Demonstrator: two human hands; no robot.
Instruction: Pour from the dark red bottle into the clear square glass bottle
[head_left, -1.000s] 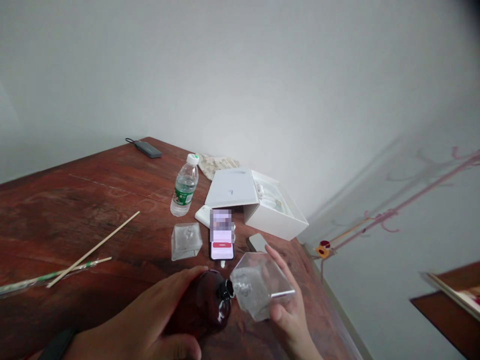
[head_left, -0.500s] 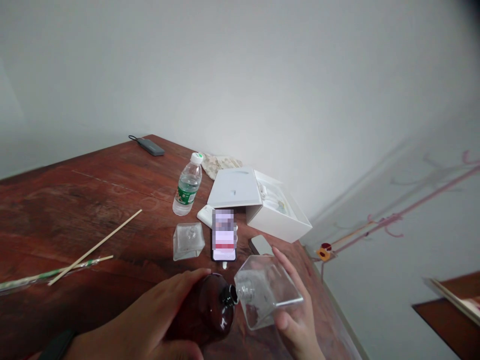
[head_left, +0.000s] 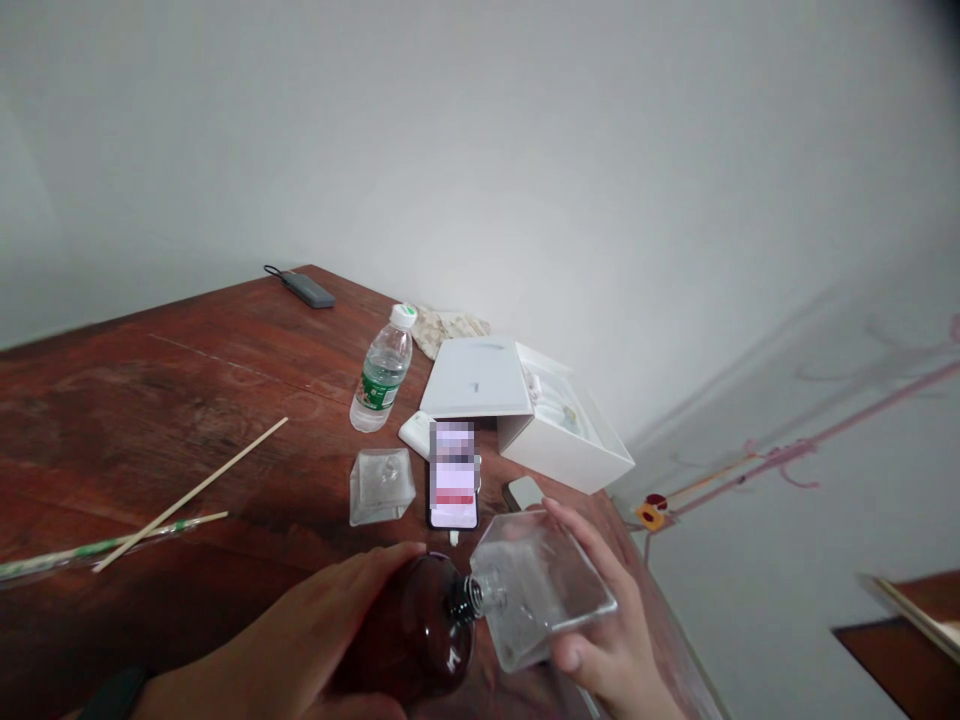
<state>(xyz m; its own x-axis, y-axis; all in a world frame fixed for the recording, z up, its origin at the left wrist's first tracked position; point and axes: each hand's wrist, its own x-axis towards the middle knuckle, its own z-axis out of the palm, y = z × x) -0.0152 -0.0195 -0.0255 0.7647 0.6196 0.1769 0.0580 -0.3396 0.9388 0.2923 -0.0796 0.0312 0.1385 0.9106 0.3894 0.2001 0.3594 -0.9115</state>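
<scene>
Left hand point(head_left: 277, 630) clamped around amber glass bottle point(head_left: 420, 630), right hand point(head_left: 615, 640) gripping clear square glass bottle point(head_left: 544, 590), necks touching.

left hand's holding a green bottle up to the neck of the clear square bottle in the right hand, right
No, the bottle in the left hand isn't green: the head view shows a dark brown bottle, held up to the neck of the clear square bottle in the right hand.
</scene>
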